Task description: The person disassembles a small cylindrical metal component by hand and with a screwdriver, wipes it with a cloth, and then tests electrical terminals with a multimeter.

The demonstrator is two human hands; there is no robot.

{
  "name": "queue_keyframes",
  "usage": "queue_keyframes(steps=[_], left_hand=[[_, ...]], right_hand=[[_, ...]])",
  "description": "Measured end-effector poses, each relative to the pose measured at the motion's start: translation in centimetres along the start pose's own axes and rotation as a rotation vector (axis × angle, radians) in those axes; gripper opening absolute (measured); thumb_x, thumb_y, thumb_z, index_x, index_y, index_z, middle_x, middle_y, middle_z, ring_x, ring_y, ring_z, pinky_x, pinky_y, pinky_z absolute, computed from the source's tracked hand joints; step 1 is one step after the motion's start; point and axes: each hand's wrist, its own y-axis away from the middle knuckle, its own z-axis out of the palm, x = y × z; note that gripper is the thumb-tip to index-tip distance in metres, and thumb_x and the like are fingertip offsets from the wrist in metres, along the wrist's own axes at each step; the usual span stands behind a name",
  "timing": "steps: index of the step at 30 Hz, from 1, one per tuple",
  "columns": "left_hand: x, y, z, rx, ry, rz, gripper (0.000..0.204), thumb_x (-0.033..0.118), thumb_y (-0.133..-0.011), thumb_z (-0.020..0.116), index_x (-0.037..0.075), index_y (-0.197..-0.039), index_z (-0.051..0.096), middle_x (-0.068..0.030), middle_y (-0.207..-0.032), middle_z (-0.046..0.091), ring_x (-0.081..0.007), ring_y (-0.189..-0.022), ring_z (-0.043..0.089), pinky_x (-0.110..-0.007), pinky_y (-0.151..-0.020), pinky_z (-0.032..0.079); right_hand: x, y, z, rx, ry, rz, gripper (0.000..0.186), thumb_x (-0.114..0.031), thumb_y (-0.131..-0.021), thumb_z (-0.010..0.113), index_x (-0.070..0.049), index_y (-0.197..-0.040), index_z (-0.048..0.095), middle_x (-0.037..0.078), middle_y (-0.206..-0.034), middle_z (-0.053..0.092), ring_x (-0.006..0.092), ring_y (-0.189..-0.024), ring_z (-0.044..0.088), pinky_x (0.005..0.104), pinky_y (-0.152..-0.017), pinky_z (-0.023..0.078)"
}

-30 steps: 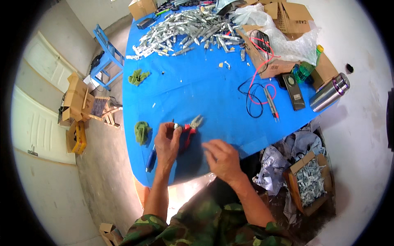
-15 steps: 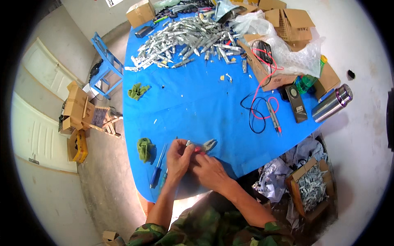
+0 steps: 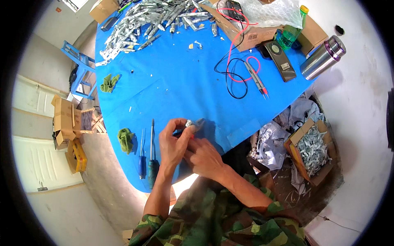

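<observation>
My left hand (image 3: 172,141) is closed, pinching a small silver, foil-like piece (image 3: 188,123) between thumb and forefinger. Against it, my right hand (image 3: 205,160) is curled round a pair of pliers (image 3: 199,124). Their grey head pokes out past the fingers and a bit of red handle shows; the rest is covered by the hands. To the left of my hands lie a dark green-handled screwdriver (image 3: 153,172) and a thinner blue-handled screwdriver (image 3: 142,166), both pointing away from me. A crumpled green cloth (image 3: 125,140) sits beside them.
A heap of silver cylindrical pieces (image 3: 139,26) covers the far part of the blue table (image 3: 172,90). At right are test probes (image 3: 256,78), a dark flat device (image 3: 280,61), a steel flask (image 3: 324,57) and a green bottle (image 3: 290,35). A scrap-filled carton (image 3: 312,151) stands below the edge.
The table and things on it have shifted up and left in view. The pliers' head now sits closer to the silver piece. Both screwdrivers show more fully beside my left hand.
</observation>
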Motion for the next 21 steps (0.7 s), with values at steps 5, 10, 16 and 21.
queue_keyframes(steps=[5,10,16,21], left_hand=[[-0.3,-0.3,0.6,-0.025,-0.081,-0.07,0.022,0.01,-0.09,0.08,-0.004,-0.104,0.07,-0.008,-0.09,0.072,-0.0129,-0.078,0.066,-0.028,-0.07,0.054],[-0.9,-0.8,0.9,-0.034,-0.198,-0.028,0.022,0.008,-0.088,0.081,-0.003,-0.104,0.071,-0.0089,-0.088,0.073,-0.0137,-0.075,0.066,-0.029,-0.068,0.055],[-0.1,-1.6,1.6,-0.081,-0.346,0.09,0.022,0.005,-0.085,0.082,-0.003,-0.101,0.071,-0.011,-0.082,0.073,-0.0148,-0.069,0.066,-0.028,-0.064,0.054],[0.2,-1.2,1.7,-0.054,-0.219,-0.035,0.019,0.004,-0.086,0.081,-0.004,-0.099,0.07,-0.0104,-0.084,0.074,-0.0117,-0.07,0.065,-0.028,-0.063,0.054]], right_hand=[[0.7,0.5,0.7,0.031,-0.028,-0.039,0.034,-0.008,-0.078,0.066,-0.006,-0.11,0.074,0.013,-0.125,0.062,0.0306,-0.117,0.057,0.045,-0.096,0.044],[1.2,0.5,1.3,0.069,-0.041,-0.077,0.032,-0.008,-0.078,0.064,-0.007,-0.109,0.074,0.012,-0.125,0.063,0.0301,-0.118,0.057,0.0442,-0.096,0.044],[0.9,0.4,0.0,0.161,-0.074,-0.117,0.032,-0.004,-0.072,0.068,-0.005,-0.103,0.075,0.01,-0.118,0.066,0.0307,-0.109,0.061,0.0429,-0.087,0.049],[1.4,0.5,1.0,0.211,-0.081,-0.133,0.031,-0.005,-0.074,0.066,-0.006,-0.104,0.075,0.01,-0.118,0.067,0.0306,-0.109,0.061,0.042,-0.089,0.049]])
